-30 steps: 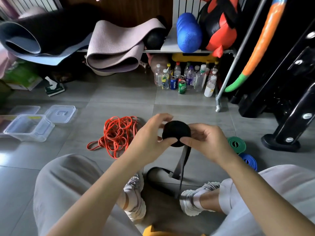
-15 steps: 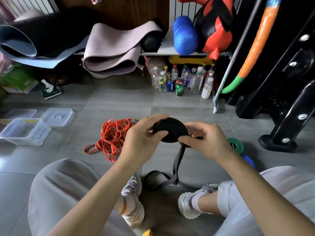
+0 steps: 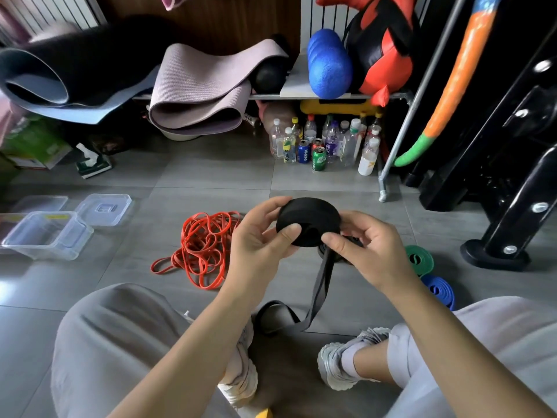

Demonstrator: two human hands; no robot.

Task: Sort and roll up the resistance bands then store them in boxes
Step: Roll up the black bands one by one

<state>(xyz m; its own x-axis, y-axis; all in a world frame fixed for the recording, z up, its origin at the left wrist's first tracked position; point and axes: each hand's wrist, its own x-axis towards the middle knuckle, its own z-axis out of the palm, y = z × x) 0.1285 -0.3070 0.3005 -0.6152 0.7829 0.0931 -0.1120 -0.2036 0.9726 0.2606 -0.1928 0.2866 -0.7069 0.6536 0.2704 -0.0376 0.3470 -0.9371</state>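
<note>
Reaching up from the lower edge into frame centre with both bare forearms, angling inward between the bent knees. Gripping the left side of the black band roll [image 3: 307, 215] with the left hand [image 3: 259, 236], thumb lying across the near face, fingers curling over the top. Pinching the roll's right side with the right hand [image 3: 370, 245], thumb pressing the near face, other fingers bending behind. Holding that roll, a thick, matte, disc-shaped coil of flat band, above the grey tiled floor [image 3: 211, 176]. Letting a loose tail [image 3: 319, 288] hang from its underside, ribbon-flat, twisting and looping on the floor between the shoes. Leaving a tangled heap of thin red bands [image 3: 205, 245] left of centre. Leaving a green rolled band [image 3: 419, 259] and a blue rolled band [image 3: 440, 291] at the right, just beyond the right wrist. Keeping a clear plastic box [image 3: 45, 233], open-topped, at far left, its clear lid [image 3: 104, 208] just beside it.
</note>
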